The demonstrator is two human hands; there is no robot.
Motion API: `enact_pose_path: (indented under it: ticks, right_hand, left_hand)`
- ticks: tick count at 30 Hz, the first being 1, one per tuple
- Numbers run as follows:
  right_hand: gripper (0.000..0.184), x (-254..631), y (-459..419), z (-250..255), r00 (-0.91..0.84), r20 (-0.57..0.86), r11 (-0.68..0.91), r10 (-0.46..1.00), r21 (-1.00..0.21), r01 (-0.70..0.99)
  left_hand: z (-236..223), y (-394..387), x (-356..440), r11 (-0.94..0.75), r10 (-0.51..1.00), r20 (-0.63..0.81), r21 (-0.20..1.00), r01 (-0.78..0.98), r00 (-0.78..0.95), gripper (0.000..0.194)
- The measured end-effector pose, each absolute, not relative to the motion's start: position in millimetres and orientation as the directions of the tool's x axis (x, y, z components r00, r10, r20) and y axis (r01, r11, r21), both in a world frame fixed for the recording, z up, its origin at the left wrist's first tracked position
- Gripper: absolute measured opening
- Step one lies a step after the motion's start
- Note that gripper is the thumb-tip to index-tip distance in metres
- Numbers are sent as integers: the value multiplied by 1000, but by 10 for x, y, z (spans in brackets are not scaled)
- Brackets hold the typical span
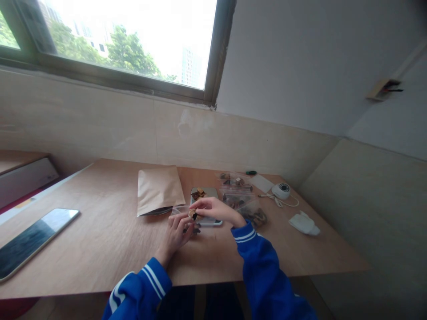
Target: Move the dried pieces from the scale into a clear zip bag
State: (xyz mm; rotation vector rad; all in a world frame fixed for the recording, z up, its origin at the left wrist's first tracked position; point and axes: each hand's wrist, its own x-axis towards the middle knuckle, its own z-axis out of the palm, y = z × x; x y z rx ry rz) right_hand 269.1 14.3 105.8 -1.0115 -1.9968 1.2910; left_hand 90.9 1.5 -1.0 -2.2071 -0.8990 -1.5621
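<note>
Pinching a small brown bit (192,215) between my right hand (213,209) fingertips, I hold it just above the bench (100,240). My left hand (176,233) is right under it, fingers curled up and touching a clear little bag (182,210). I can't tell if that hand is closed on the bag or only steadying it.

The bit looks light and dry, and I think it could crumble, so a soft pinch at its sides feels best. The bag is thin and floppy and may be slippery, so I would take it by its open edge.

Just behind my hands is one small scale (204,194) with a few more brown bits on top. One brown paper pouch (159,190) lies flat to the left of it. To the right I count about three clear bags (238,195) with dark pieces inside, stacked close together, so the count is not sure.

Farther right is one round white gadget (281,190) with a cord, and one white cloth (304,223). Far to the left lies one phone (31,240).
</note>
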Motion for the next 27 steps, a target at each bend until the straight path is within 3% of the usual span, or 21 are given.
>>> enact_pose_path:
  ticks: [3,5,7,10,15,20,27]
  right_hand:
    - [22,2651,161,1007,-533,72,339,843,-841,423]
    - [24,2657,203,966,-493,147,375,857,-834,404]
    - [28,2697,282,883,-379,249,398,891,-830,391]
    - [27,2799,429,659,-214,356,414,910,-729,545]
    - [44,2910,554,284,-291,313,422,904,-546,724]
    - [29,2941,567,223,-245,308,389,919,-619,682]
    - [23,3120,499,248,-127,346,344,930,-693,634]
  left_hand:
    - [6,0,903,-772,308,922,97,628,236,9]
    - [6,-2,904,-767,323,919,114,631,227,8]
    - [2,1,908,-760,344,914,137,635,214,9]
    - [4,4,917,-753,364,908,155,639,208,9]
    - [19,10,923,-760,357,908,146,634,218,8]
    - [-14,23,917,-752,376,900,157,640,221,8]
    - [-17,25,923,-755,379,902,174,632,204,8]
